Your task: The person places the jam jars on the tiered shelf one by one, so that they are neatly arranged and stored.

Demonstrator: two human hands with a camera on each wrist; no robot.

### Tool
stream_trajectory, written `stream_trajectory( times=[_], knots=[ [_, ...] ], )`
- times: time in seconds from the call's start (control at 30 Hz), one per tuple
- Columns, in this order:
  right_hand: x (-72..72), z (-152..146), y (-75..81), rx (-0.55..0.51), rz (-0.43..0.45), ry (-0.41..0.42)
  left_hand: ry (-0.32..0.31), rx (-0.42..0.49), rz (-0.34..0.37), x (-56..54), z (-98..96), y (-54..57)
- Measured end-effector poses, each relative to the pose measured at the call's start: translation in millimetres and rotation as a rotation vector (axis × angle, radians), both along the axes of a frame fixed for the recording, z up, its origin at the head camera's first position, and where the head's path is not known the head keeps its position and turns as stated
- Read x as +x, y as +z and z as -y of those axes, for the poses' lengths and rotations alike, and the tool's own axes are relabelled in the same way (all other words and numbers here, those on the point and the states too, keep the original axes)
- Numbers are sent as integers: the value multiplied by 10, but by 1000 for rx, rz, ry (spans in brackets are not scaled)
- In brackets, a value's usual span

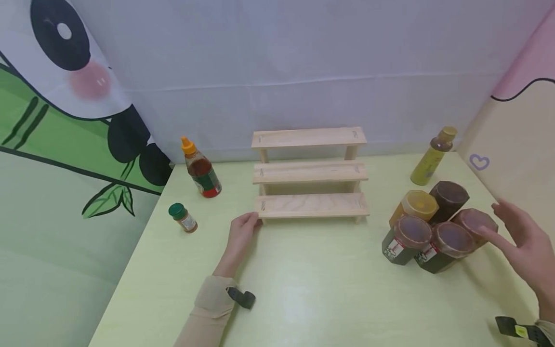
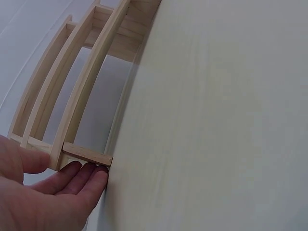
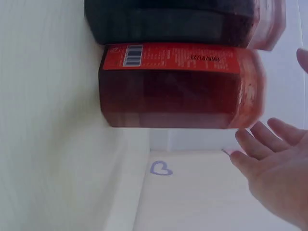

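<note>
A three-tier wooden step shelf (image 1: pixel 310 206) stands at the back middle of the table. My left hand (image 1: pixel 242 234) holds its front left corner; in the left wrist view the thumb lies against the end of the lowest board and the fingers (image 2: pixel 98 180) bend against the leg. On the right, my right hand (image 1: pixel 526 246) is spread beside the rightmost jar (image 1: pixel 477 222), which has dark red contents and a red label (image 3: pixel 173 57). Its thumb overlaps that jar's lid in the head view; contact cannot be told. Nothing is held in it.
Around that jar cluster a yellow jar (image 1: pixel 417 206) and several dark jars (image 1: pixel 401 250). Behind stands a yellow-green bottle (image 1: pixel 429 164). At left are a squeeze bottle (image 1: pixel 204 176) with an orange cap and a small green-capped jar (image 1: pixel 184 219). Printed cloth walls (image 1: pixel 303 58) border the table.
</note>
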State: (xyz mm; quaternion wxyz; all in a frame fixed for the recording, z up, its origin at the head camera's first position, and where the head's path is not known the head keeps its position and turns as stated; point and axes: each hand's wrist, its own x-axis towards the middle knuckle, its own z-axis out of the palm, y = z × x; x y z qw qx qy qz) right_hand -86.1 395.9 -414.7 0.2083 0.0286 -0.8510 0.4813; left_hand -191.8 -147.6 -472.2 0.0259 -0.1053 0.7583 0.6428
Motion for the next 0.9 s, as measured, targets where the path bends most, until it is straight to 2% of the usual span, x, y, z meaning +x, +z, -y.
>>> stream_trajectory(
  times=[0.13,0.3,0.4,0.53,0.67,0.9],
  knots=[
    [24,-76,-86,-83,0,73,-6,13,6,4,4,-1],
    [7,-140,-144,-264,-25,245,-8,21,8,-1,9,-4],
    [-4,-172,-175,-292,-23,296,-7,31,5,-10,0,-5],
    [-12,-201,-219,-299,-12,328,-6,41,-6,-18,-11,-8],
    [-31,-197,-251,-244,43,321,-1,37,-10,-23,-9,-21],
    [-70,-197,-326,-100,86,237,-7,15,-4,-23,-5,-25]
  ],
)
